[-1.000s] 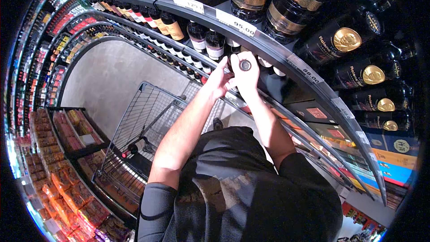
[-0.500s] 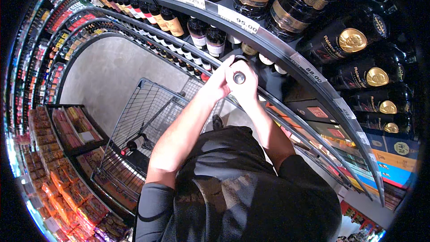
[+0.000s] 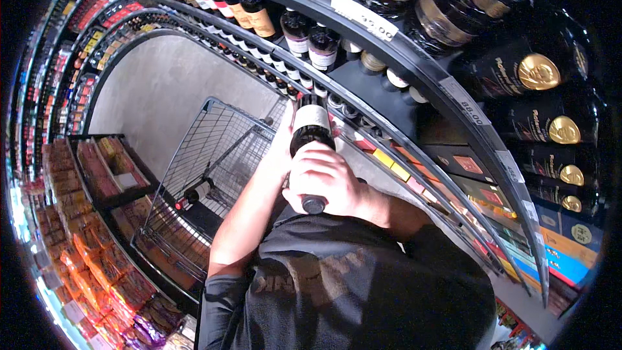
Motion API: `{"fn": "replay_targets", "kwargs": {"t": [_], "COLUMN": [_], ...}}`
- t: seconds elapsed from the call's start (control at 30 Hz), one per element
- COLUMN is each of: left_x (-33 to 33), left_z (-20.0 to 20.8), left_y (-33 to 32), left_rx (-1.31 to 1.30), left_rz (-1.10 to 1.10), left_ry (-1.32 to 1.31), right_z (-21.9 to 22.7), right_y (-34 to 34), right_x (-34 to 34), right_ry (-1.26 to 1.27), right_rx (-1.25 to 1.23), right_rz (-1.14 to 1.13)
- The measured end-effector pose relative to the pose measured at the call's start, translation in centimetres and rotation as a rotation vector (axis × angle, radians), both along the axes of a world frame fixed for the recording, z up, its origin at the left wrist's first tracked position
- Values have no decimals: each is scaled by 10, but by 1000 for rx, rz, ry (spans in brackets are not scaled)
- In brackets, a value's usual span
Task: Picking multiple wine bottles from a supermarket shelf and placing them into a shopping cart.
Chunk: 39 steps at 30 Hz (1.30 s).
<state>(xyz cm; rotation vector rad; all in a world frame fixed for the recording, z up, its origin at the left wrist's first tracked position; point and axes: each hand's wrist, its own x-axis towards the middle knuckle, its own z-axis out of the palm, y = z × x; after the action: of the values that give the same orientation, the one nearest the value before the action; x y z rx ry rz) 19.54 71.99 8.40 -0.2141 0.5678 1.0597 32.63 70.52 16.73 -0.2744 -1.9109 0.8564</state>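
A dark wine bottle with a pale label is held in front of my chest, its capped neck pointing toward me. My right hand wraps round the neck, and the dark cap shows just below the fingers. Along the left side of the bottle's body lies my left hand, gripping it from the side and below; most of its fingers are hidden behind the glass. Another wine bottle with a red-tipped neck lies in the wire shopping cart to my left.
A curved shelf edge with price tags runs close by on the right, bearing large black bottles. Below stand more wine bottles and boxes. Packaged snacks fill a display at the lower left. Grey floor shows beyond the cart.
Both hands have drawn back from the shelf toward my body with the bottle. Its label has come into sight, and my right hand now covers the neck.
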Motion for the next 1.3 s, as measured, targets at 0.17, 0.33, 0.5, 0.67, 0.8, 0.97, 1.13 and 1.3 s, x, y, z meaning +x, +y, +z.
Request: {"fn": "replay_targets", "kwargs": {"t": [0.17,0.33,0.5,0.67,0.8,0.97,1.13,1.3], "left_x": [-37,-62,-93,-140,-174,-205,-226,-245], "left_z": [-16,-26,-19,-50,-69,-86,-85,-107], "left_y": [-29,-49,-89,-139,-166,-198,-218,-251], "left_rx": [-64,-105,-174,-246,-242,-196,-235,-254], "left_rz": [100,130,270,439,516,600,709,795], "left_ry": [-46,-153,-29,68,91,4,-69,-132], "right_z": [3,-9,11,5,-16,-19,-28,-45], "right_y": [-16,-23,-35,-56,-76,-102,-128,-146], "right_x": [-28,-46,-62,-84,-109,-144,-176,-206], "right_ry": [35,28,-164,-507,-559,-744,-727,-699], "right_rx": [-37,-33,86,75,16,33,55,87], "right_rz": [190,312,181,111,228,313,254,326]}}
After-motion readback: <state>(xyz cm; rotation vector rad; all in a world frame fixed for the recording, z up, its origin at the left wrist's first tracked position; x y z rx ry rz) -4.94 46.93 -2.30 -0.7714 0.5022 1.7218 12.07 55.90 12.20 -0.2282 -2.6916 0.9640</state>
